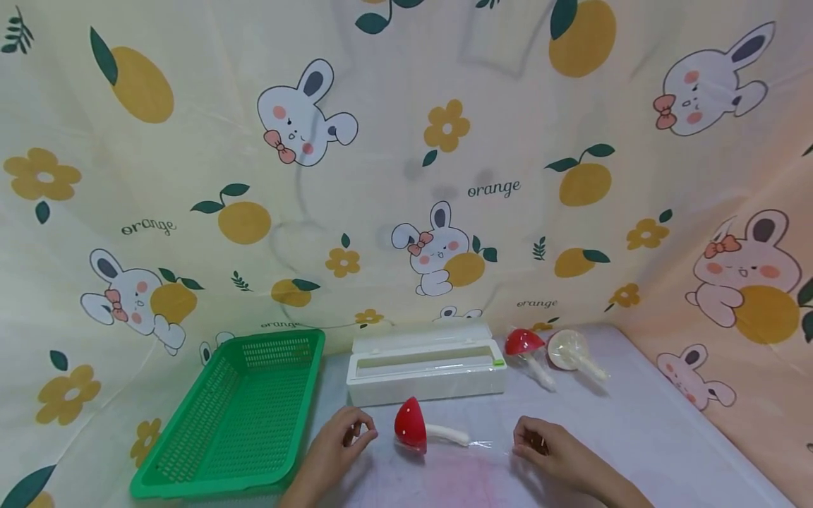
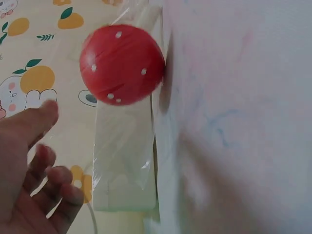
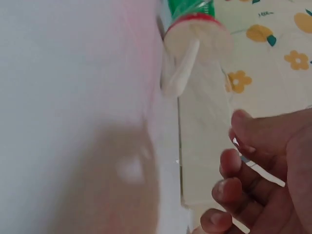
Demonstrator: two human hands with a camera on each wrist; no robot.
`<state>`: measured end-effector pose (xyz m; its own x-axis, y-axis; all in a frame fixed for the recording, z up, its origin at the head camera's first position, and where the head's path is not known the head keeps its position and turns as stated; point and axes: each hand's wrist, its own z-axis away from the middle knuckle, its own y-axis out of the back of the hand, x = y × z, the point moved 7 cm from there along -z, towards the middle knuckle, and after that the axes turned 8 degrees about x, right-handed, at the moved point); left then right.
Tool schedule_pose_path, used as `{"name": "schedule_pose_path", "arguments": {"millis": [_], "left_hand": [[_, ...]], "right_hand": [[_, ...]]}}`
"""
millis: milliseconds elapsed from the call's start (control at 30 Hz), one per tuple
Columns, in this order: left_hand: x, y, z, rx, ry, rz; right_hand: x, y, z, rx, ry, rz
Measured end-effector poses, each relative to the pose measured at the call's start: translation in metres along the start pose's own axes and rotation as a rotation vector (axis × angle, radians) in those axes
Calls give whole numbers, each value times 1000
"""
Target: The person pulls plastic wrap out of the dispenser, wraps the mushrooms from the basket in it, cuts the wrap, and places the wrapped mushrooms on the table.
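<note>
Hands [image 1: 343, 434] [image 1: 543, 444] pinching film [image 1: 489, 444] around red mushroom [image 1: 411, 423].

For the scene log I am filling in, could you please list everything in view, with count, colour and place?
toy mushroom: one, red cap with white stem, lying on its side at the front between both hands, on a clear film sheet.
wrapped mushrooms: two, one red-capped and one pale, back right on the table.
film dispenser box: one, white, lid open, centre back.
basket: one, green, left.
table: one, pale cover.
backdrop cloth: one, cream with bunnies and oranges, behind.
left hand: one, fingers curled at the film's left edge.
right hand: one, pinching the film's right edge.
</note>
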<state>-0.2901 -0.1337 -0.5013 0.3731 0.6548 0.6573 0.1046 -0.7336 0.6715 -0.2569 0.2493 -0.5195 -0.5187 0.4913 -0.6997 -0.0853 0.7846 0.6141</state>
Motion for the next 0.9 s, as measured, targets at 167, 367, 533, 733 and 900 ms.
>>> {"name": "schedule_pose_path", "arguments": {"millis": [167,367,533,733,900], "left_hand": [[-4,-4,-13,77,81,53],[-14,-15,-24,94,201,248],[-19,-26,-31,96,273,402],[-17,-40,-33,142,266,500],[-10,-49,-33,151,208,457]], "right_hand": [[3,5,-10,108,-12,13],[15,5,-26,172,-168,-25],[25,4,-36,232,-291,-23],[34,-1,-47,337,-402,-42],[38,-9,-55,381,-466,-114]]}}
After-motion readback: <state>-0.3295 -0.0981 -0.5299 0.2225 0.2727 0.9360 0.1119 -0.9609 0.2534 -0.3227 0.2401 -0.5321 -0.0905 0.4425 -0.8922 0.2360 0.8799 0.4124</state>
